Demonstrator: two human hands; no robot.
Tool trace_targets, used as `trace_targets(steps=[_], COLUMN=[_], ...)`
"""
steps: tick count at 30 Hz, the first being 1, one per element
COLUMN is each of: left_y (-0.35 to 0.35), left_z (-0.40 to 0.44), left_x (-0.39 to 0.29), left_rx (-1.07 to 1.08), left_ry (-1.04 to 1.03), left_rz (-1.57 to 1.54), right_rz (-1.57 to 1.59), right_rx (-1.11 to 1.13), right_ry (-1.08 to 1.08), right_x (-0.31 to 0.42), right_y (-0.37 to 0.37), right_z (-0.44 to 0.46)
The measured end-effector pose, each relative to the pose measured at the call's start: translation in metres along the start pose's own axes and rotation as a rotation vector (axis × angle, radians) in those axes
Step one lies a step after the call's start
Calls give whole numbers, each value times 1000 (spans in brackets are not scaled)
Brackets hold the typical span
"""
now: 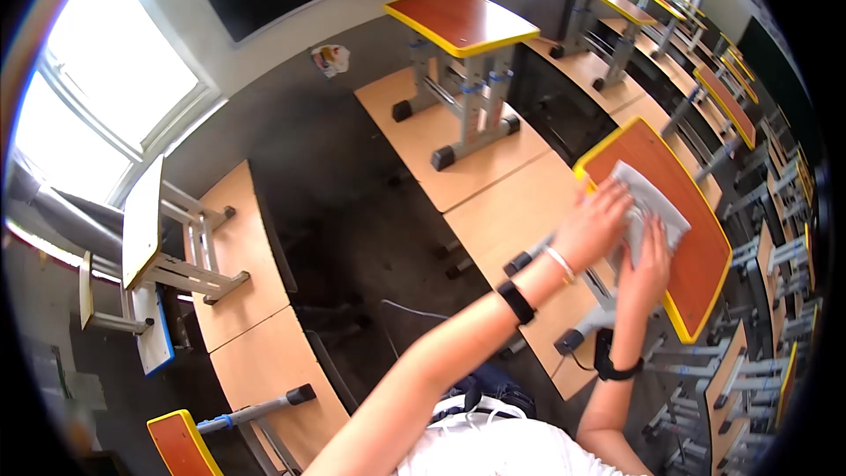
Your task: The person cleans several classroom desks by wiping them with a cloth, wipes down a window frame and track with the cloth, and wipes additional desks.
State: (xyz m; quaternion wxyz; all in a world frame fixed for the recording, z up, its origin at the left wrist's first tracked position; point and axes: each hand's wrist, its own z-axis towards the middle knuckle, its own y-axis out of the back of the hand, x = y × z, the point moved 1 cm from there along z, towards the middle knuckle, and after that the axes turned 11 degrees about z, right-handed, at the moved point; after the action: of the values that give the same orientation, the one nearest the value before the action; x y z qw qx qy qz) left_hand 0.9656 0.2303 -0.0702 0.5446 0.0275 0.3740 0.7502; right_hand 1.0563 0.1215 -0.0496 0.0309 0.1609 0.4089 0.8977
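Both my hands are on a light grey cloth (677,222), which lies rumpled against the reddish-brown, yellow-edged seat of a stool (696,269). My left hand (601,219) grips the cloth's near left part, its fingers pressed over it and a pale band around the wrist. Just to the right, my right hand (649,263) has its fingers closed on the cloth's lower edge. I wear a black strap on each arm. Part of the seat beneath the cloth and hands is hidden. The stool's grey legs rest on a light wooden desk (520,220).
Another yellow-edged stool (463,18) stands on the desk farther ahead. Along the window side, a desk row (233,251) carries a pale-topped stool (145,220). More stools and desks fill the right. A dark aisle floor (370,256) runs between the rows.
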Motion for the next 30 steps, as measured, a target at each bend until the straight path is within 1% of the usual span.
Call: trace_targets(steps=[3,5,7,8,12,15,16,18,21,23,25,29,30], left_y=[-4,2,9,14,26,29,28,30,37,44,58,76,86], left_z=[0,1,-3,-1,6,23,25,30,33,42,58,100,110], left_x=[0,2,3,10,52,101,114,131,158,176,189,216,221], left_rx=[-21,-34,11,28,143,121,149,230,336,388,433,329,295], left_ry=[-14,-60,-83,-115,-209,-421,-481,-493,-442,-422,-398,-457,-432], left_rz=[-16,26,42,64,-56,-178,-150,-219,-304,-362,-421,-394,-342], right_rz=[6,-67,-144,-161,-117,-90,-77,-67,-60,-41,28,191,239], right_rx=[-25,-75,-136,-172,-214,-205,-175,-137,-50,-38,-18,-55,-68], right_ry=[-10,-42,-131,-143,-212,-226,-250,-283,-287,-238,-242,-244,-225], right_x=[3,19,38,43,74,90,93,102,113,119,126,140,144], right_y=[1,-1,-7,-13,-31,-44,-46,-53,-65,-74,-81,-101,-109], right_z=[2,2,-2,-3,14,26,27,32,43,60,77,106,113])
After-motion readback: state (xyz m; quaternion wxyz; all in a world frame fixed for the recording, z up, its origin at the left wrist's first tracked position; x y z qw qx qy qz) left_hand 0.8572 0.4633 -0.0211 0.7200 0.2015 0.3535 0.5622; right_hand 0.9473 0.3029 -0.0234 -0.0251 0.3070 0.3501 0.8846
